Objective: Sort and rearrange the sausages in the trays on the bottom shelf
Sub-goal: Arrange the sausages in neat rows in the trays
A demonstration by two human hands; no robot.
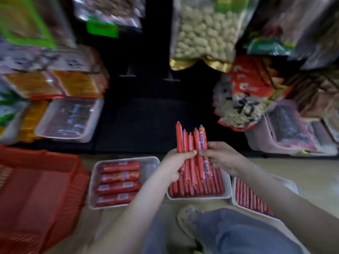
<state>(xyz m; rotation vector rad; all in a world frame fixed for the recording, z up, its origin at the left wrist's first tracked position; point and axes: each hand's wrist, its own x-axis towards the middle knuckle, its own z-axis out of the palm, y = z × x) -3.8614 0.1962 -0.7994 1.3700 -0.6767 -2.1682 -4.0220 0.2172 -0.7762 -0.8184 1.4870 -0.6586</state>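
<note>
at the lower left is a red basket (36, 189). next to it, a white tray (153, 162) holds fat sausages (119, 182). in the middle, the left hand (175, 162) grips a bunch of thin sausages (191, 149) over a full tray (228, 189). the right hand (222, 156) pinches them too. the bunch looks uneven, so one could slip out.
</note>
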